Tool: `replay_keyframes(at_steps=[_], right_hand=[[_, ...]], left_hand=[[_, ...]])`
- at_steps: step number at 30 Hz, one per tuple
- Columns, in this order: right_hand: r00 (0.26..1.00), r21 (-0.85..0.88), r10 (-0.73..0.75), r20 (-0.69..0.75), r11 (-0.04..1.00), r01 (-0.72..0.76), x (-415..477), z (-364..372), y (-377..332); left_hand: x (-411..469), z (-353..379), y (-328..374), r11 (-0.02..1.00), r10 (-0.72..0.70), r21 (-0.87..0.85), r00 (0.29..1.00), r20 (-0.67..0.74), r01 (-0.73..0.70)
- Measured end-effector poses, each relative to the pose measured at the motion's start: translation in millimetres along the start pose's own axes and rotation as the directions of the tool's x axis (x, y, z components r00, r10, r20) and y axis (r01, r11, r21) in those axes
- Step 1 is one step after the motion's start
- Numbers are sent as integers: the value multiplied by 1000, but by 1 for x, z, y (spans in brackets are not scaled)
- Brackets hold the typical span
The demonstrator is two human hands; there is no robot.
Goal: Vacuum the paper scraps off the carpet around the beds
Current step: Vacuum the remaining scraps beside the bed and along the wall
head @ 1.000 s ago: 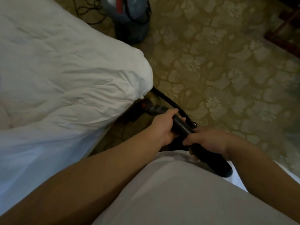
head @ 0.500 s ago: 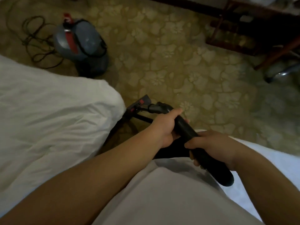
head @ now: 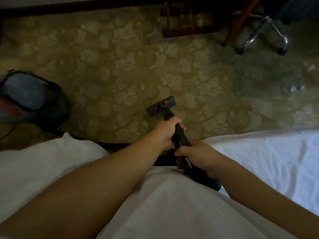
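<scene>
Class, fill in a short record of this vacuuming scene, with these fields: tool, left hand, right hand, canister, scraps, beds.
tool: black wand ending in a floor head on the patterned carpet
left hand: grips the wand nearer the floor head
right hand: grips the wand nearer the body
canister: grey canister vacuum on the carpet, far left
scraps: white paper scraps on the carpet, well right of the floor head
beds: left bed and right bed, both white

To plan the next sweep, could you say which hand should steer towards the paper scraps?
Probably the left hand: it grips the black plastic vacuum wand nearer the rectangular black floor head; the right hand holds the rear.
</scene>
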State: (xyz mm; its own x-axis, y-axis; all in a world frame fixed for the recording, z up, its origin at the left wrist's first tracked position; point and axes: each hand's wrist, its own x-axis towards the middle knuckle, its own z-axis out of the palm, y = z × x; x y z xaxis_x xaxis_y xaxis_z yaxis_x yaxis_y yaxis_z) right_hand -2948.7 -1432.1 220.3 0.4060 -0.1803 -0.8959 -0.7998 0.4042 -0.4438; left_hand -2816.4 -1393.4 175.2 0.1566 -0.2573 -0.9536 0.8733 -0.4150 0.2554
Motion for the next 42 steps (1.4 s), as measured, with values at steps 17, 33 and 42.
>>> replay_keyframes(at_steps=[17,33,42], right_hand=[[978,473,86,-191,881,15,67,92,-61],[938,714,209,-277,698,55,110,209,-81],[931,783,253,-263,620,53,63,248,-6]], left_hand=[[76,-49,97,805,-55,593,994,97,-14],[103,-121,131,528,-176,846,984,34,66],[77,-145,53,390,-270,914,963,-5,115]])
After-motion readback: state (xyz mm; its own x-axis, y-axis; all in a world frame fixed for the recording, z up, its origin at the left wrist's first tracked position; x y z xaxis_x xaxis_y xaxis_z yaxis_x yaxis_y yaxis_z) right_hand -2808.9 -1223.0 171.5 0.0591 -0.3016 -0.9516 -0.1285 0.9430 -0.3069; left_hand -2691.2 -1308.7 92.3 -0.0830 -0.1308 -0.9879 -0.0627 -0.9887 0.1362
